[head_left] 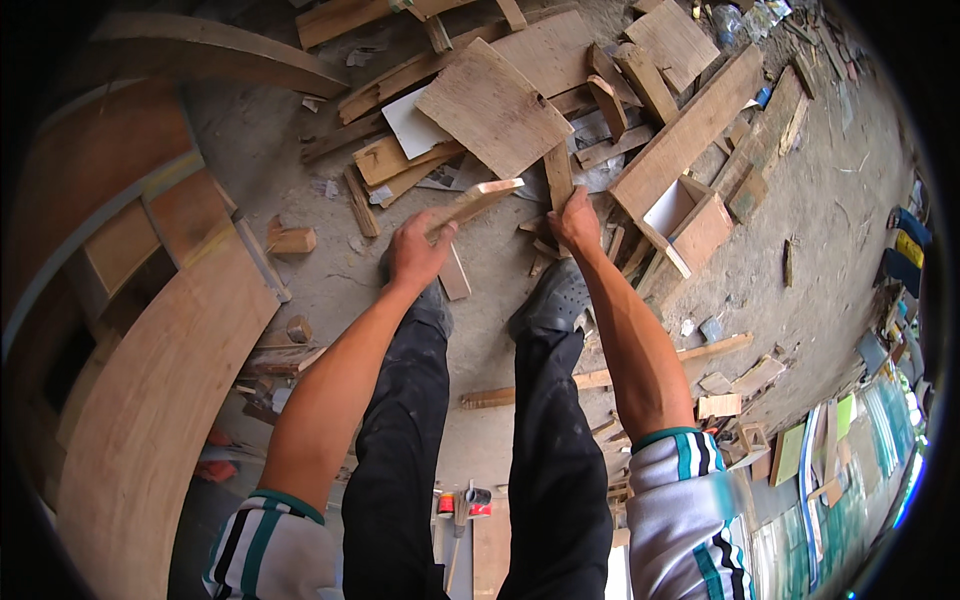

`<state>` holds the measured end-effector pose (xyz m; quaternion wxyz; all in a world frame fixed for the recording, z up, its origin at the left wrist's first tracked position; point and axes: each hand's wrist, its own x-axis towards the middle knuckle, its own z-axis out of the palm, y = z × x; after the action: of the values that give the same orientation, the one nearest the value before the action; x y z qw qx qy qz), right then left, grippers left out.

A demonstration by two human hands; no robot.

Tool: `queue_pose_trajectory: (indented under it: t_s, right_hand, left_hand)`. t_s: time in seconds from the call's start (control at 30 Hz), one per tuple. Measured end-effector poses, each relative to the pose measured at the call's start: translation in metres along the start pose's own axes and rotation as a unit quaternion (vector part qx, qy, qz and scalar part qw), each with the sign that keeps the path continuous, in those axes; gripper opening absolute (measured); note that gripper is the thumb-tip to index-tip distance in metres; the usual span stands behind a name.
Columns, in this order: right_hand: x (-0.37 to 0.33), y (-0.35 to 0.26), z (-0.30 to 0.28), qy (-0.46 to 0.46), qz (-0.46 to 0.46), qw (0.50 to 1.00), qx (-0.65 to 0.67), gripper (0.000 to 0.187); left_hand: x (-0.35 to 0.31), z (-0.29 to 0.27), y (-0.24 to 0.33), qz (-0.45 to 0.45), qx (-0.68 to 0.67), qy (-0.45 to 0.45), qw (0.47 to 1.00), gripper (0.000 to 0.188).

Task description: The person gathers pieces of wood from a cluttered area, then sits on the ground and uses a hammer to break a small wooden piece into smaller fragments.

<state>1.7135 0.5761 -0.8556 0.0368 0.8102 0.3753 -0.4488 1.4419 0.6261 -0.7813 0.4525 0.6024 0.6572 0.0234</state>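
Observation:
My left hand [417,248] is closed around a short wooden board [476,203], tilted up with its pale far end raised. Below that hand a narrow wood offcut [454,272] shows near my shoe. My right hand [576,220] grips the near end of a narrow wooden strip [557,176], whose far end meets the scrap pile. Just beyond both hands, a square plywood panel [495,108] lies slanted on top of the pile. A white-faced board [415,124] sticks out from under its left side.
Loose planks and offcuts cover the floor ahead, including a long plank [690,125] and an open wooden box [682,222]. A large wooden furniture piece [165,400] stands at the left. My dark shoes [552,298] are close to the pile. Glass sheets [850,470] stand at the lower right.

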Motion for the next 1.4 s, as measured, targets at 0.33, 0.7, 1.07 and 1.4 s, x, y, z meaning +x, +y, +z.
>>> queue_pose_trajectory:
  t_s: [0.33,0.7,1.07,1.4]
  right_hand:
    - [-0.050,0.018,-0.009,-0.229,0.087,0.901,0.357,0.067]
    - [-0.024,0.050,-0.040,-0.055,0.245,0.746,0.617,0.078]
    - [0.028,0.059,-0.059,0.054,0.294,0.513,0.804,0.047]
    - [-0.072,0.031,-0.052,0.125,0.196,0.509,0.829,0.030]
  left_hand:
    - [0.020,0.012,-0.001,-0.029,0.140,0.049,0.988,0.051]
    - [0.019,0.015,0.008,-0.084,0.227,-0.014,0.970,0.082]
    - [0.013,0.027,0.035,-0.086,0.303,-0.071,0.946,0.105]
    - [0.010,0.017,0.048,-0.123,0.302,-0.144,0.935,0.109]
